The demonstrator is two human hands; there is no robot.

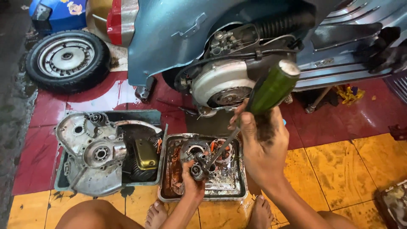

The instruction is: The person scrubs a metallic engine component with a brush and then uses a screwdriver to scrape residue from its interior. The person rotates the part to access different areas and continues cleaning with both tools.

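Two bare hands are working over a shallow metal tray (169,191) set on the tiled floor (352,169). The right hand (260,144) is clenching the green handle of a screwdriver (271,89), whose shaft is slanting down and to the left into the tray; the left hand (193,180) is gripping a small round metal part (197,169) and steadying it where the tip is meeting it. The part is sitting low in the tray, among oily, rust-stained pieces that are too cluttered to tell apart. The step in hand appears to be prying or loosening something on this part; the exact point of contact is hidden by the fingers. The next move is likely calling for a firm hold from the left hand and a controlled turn or lever from the right, so that the tip is not slipping toward the fingers. Just beside the tray, to its left, a second tray is holding a grey engine casing (91,146). Beyond both, a blue scooter (169,38) is standing with its engine exposed, and a loose wheel (68,59) is lying well apart.
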